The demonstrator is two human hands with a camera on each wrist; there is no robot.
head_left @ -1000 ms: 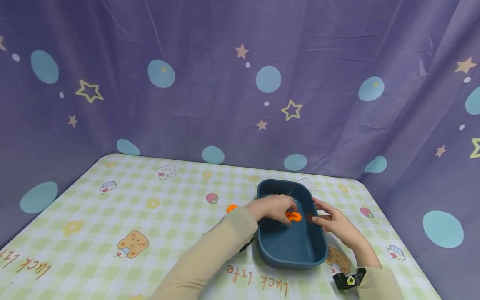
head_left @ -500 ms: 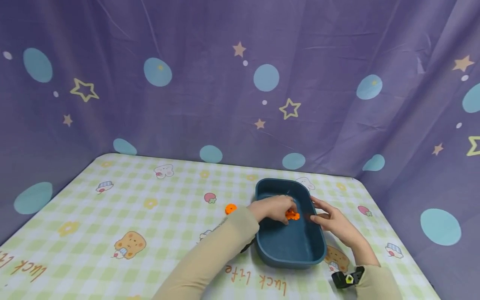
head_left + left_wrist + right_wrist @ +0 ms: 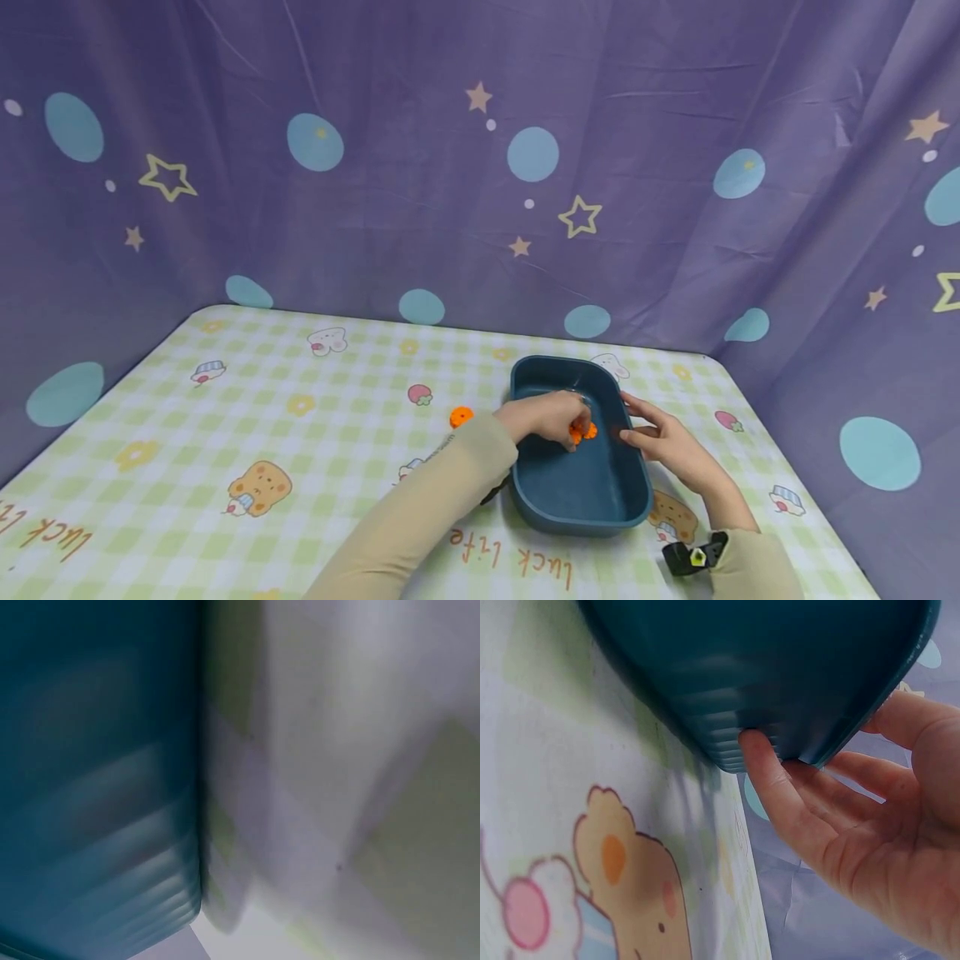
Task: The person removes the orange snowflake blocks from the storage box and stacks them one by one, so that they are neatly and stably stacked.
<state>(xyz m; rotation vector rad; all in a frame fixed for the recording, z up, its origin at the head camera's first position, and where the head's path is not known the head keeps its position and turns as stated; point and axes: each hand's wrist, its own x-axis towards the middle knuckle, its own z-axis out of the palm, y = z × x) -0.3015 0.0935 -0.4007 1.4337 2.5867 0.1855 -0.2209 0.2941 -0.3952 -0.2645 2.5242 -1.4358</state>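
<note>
A deep dark-blue plastic bin [image 3: 577, 492] with rounded corners stands on the table. My left hand [image 3: 551, 417] reaches over its left side, and its curled fingers hold small orange scalloped pieces [image 3: 590, 431] low inside; the fingers partly hide them. My right hand [image 3: 671, 446] grips the right wall of the bin, thumb over the rim and fingers along the outside. In the right wrist view, fingertips of the right hand [image 3: 870, 825] touch the ribbed outer wall of the bin [image 3: 757, 667]. The left wrist view shows only the bin's outer wall [image 3: 97, 787] and the cloth.
Another orange scalloped disc [image 3: 461, 417] lies on the table left of the bin, close to the left forearm. A green-checked cloth [image 3: 360, 475] with printed cartoons covers the table. Behind hangs a purple curtain [image 3: 420, 217] with stars and dots.
The left fingers have shifted slightly over the orange pieces, which now show less and in a different outline. The right hand and bin keep their places; the view has shifted a little.
</note>
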